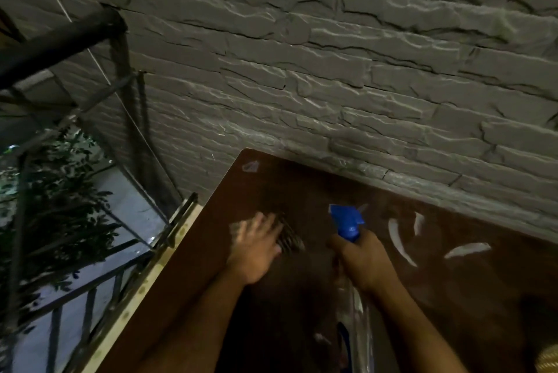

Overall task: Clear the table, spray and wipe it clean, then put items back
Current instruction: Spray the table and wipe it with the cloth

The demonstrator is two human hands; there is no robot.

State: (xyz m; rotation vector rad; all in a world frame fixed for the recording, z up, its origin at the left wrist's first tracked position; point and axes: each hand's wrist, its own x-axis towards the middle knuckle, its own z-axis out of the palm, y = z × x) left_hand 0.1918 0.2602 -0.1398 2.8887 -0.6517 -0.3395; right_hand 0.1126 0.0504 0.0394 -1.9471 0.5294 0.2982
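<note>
Gripping the spray bottle [347, 223] upright in your right hand [362, 261], nozzle aimed up-left over the counter [453, 297]; your left hand [256, 247], fingers spread, presses a blurred cloth [288, 236] just beside it.

A home balcony; metal railing [60, 282], foliage [54, 191] below, stone-clad wall [332, 55] behind.

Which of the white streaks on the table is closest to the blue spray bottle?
The long curved white streak, just right of the blue spray bottle. The short streak and the flatter streak lie farther right on the table.
</note>
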